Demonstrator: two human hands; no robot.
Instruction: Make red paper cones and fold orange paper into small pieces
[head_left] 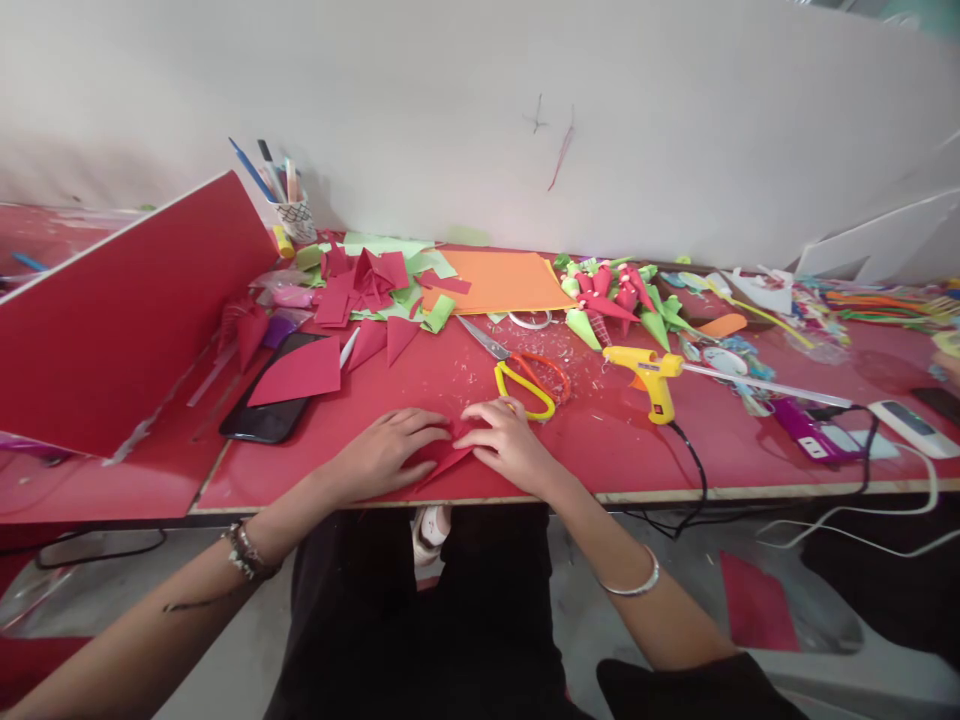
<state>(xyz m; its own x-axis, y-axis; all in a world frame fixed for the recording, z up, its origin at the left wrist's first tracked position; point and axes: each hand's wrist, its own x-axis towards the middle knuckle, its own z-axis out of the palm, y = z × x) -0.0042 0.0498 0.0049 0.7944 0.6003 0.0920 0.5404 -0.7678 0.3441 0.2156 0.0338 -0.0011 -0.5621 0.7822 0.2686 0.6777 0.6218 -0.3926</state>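
A piece of red paper (pixel 448 460) is at the table's front edge, much the same colour as the table top. My left hand (pixel 394 450) bends its fingers onto the paper's left side. From the other side my right hand (pixel 508 443) grips the paper between curled fingers. Part of the paper is hidden under both hands. Just beyond my right hand lie scissors (pixel 525 375) with one yellow and one orange handle. A red paper sector (pixel 298 372) rests on a black phone (pixel 266 415) left of my hands.
Orange sheets (pixel 499 280) and red paper scraps (pixel 371 280) lie at the back, beside red and green paper cones (pixel 611 295). A yellow glue gun (pixel 651 378) with a cord stands at right. A red board (pixel 135 320) leans at left near a pen cup (pixel 298 218).
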